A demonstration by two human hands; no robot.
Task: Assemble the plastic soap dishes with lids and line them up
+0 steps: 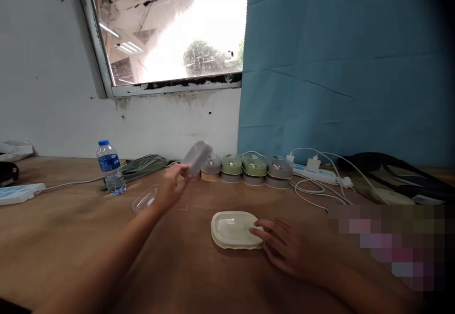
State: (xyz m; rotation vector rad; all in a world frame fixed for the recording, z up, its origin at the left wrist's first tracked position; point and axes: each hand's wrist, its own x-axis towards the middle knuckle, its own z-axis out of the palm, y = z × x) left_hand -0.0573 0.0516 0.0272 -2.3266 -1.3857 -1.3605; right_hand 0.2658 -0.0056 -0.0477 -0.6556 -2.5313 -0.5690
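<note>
My left hand (172, 186) is closed on a grey box-like container (198, 157), tilted and blurred, held up at the left end of a row of small stacked containers. That row has grey tops and green tops (254, 165). A cream oval dish or lid (231, 228) lies flat on the table nearer to me. My right hand (284, 245) rests at its right side, fingers apart, with two fingertips over the rim. Just left of my left wrist sits a clear plastic tray or cover (144, 199), partly hidden by my forearm.
Toward the back left stands a water bottle (111, 169) beside green cloth (145, 167). A white power strip (316, 174) with loose cables (316, 190) lies at the back right, near a black strap or bag (401, 174). Another power strip (21, 192) is far left.
</note>
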